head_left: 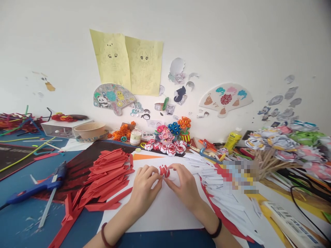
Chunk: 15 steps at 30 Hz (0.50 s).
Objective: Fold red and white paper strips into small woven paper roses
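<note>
Between my two hands is a small red and white folded paper flower (163,170), held just above a white sheet of paper (165,213). My left hand (147,181) pinches its left side with thumb and forefinger. On the other side my right hand (183,181) grips it the same way, fingertips on its edge. To the left lies a heap of folded red paper strips (108,174). White folded strips (219,186) are spread along the right of the sheet. Beyond my hands sit several finished red and white paper flowers (171,149).
A blue glue gun (49,181) with a glue stick lies at the left. Paper roses on sticks (279,144) crowd the right, near a white power strip (289,220) and yellow bottle (233,139). A round bowl (90,131) and small jar (135,136) stand along the back.
</note>
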Tool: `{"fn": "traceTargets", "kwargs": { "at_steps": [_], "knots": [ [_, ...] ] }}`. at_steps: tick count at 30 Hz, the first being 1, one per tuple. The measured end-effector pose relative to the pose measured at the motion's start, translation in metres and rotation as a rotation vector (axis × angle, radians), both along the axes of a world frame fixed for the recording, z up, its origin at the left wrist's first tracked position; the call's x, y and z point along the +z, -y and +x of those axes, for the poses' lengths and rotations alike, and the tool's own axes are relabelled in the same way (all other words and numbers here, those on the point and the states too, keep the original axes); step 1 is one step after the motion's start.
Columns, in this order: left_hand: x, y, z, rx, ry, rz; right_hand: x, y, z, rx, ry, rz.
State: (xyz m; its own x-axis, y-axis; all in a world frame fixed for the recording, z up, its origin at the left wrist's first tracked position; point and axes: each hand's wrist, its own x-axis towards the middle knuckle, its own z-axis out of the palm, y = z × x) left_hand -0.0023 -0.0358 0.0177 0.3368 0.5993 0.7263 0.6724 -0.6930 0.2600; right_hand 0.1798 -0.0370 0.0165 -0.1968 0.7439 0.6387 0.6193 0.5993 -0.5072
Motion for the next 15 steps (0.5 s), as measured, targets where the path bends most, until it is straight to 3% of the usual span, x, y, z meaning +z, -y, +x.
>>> {"fn": "traceTargets", "kwargs": {
  "at_steps": [3, 6, 15],
  "knots": [
    [-0.005, -0.004, 0.001, -0.039, -0.001, 0.038, -0.004, 0.001, -0.002, -0.028, 0.206, 0.241],
    [-0.009, -0.005, 0.002, -0.036, -0.048, 0.054, -0.010, -0.001, -0.003, -0.025, 0.292, 0.352],
    [-0.009, 0.002, 0.004, 0.037, -0.162, 0.084, -0.016, -0.001, -0.002, -0.030, 0.298, 0.402]
  ]
}}
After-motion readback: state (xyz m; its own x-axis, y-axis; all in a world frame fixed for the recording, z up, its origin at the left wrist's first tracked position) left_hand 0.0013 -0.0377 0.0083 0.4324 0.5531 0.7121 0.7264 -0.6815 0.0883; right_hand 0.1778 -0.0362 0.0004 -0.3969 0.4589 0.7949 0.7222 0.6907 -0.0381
